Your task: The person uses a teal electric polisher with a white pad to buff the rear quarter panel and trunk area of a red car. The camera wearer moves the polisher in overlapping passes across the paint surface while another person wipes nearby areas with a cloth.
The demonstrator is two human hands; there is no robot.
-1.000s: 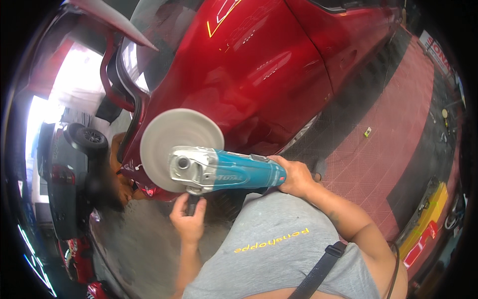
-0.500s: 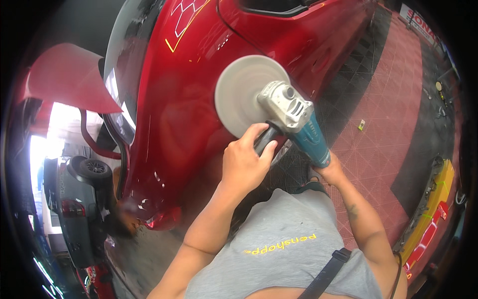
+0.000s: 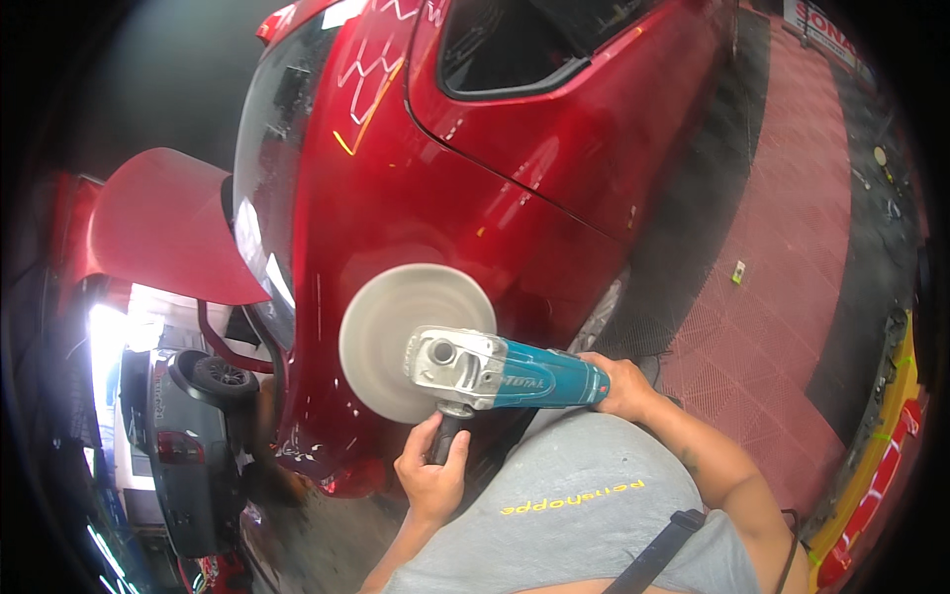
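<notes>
A teal and silver rotary polisher lies across the view in front of me, its round white pad flat against or just over the rear side panel of a red car. The pad looks blurred. My left hand is wrapped round the black side handle below the polisher's head. Round the back end of the body, my right hand is closed, its fingers partly hidden by the tool. Ceiling lights reflect in the glossy red paint above the pad.
A raised red panel juts out at the car's rear. Beyond it stands a dark grey vehicle. To the right runs a red and black tiled floor with a small green-and-white item. Yellow and red parts lie at far right.
The polisher has moved down and left over the panel, toward me, and turned from slanting to nearly level. Both hands travelled with it, keeping their grip. The view has shifted slightly.
</notes>
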